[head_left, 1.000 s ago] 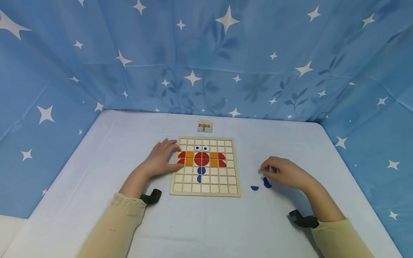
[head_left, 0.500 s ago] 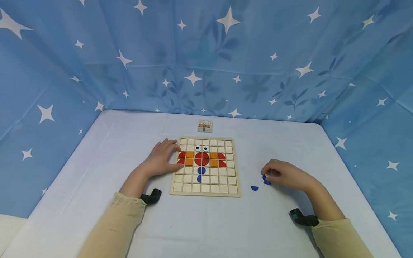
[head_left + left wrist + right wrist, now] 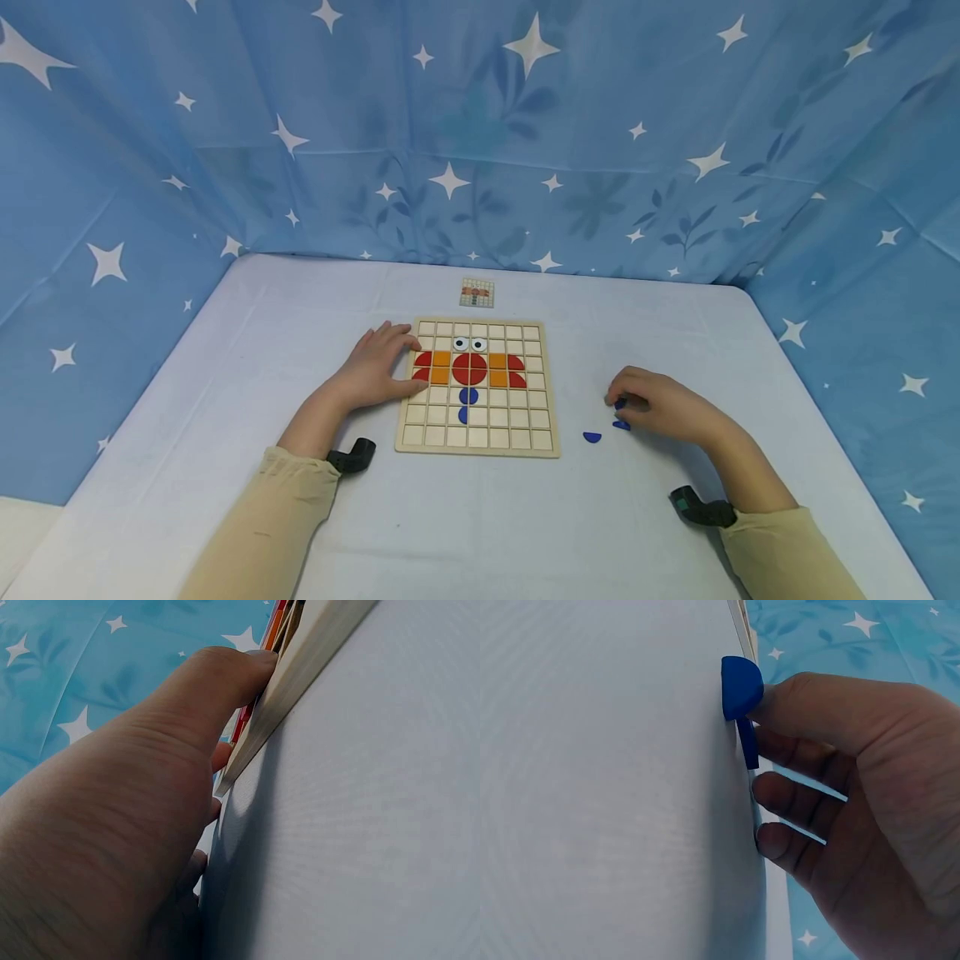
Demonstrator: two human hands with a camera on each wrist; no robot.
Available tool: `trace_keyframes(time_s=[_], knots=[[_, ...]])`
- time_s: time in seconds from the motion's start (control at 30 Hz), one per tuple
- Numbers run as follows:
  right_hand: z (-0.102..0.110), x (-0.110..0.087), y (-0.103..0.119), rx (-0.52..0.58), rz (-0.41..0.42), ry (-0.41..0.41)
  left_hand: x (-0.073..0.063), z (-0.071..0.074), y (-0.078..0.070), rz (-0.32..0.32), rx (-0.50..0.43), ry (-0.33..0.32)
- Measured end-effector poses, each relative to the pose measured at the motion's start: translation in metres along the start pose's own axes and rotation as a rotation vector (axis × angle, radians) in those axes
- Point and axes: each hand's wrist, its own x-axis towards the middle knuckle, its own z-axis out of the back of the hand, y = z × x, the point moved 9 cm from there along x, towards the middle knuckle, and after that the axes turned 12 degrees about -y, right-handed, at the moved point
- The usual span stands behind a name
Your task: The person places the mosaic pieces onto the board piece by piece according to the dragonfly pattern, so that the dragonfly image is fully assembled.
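Note:
My left hand (image 3: 372,367) rests at the left edge of a wooden grid board (image 3: 477,445), thumb and index finger spread, their tips on its rim. In the left wrist view the thumb (image 3: 225,679) lies over the board's edge. My right hand (image 3: 663,405) pinches a blue half-circle piece (image 3: 620,403) between thumb and fingers, right of the board. Another blue half-circle (image 3: 622,425) is at the thumb tip; the right wrist view shows a half-circle's face (image 3: 741,688) beside the thumb and a second piece (image 3: 748,744) edge-on below it. A third half-circle (image 3: 592,437) lies nearer the board.
On the board sit red quarter pieces (image 3: 469,369), orange squares (image 3: 497,370), two eye pieces (image 3: 461,344) and blue half-circles (image 3: 468,396). A small picture card (image 3: 477,293) lies behind it. A starry blue curtain (image 3: 480,133) surrounds the white table (image 3: 480,525).
My right hand has lowered onto the two grouped blue half-circles; its thumb and fingers have closed on one, drawing it slightly away from the other. The left hand and board stay put.

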Motion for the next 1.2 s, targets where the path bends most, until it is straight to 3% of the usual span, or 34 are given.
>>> trace_keyframes(time_s=[0.47, 0.97, 1.2], knots=[[-0.0002, -0.0028, -0.0085, -0.113, -0.062, -0.025, -0.0002, -0.0004, 0.0008, 0.002, -0.001, 0.002], [-0.0014, -0.0009, -0.0023, -0.085, -0.012, -0.07, 0.0005, -0.0002, 0.0011, 0.002, 0.001, 0.0], [0.0018, -0.0005, -0.0042, -0.05, -0.028, -0.074, 0.0, 0.0004, 0.0001, 0.002, -0.001, -0.001]])
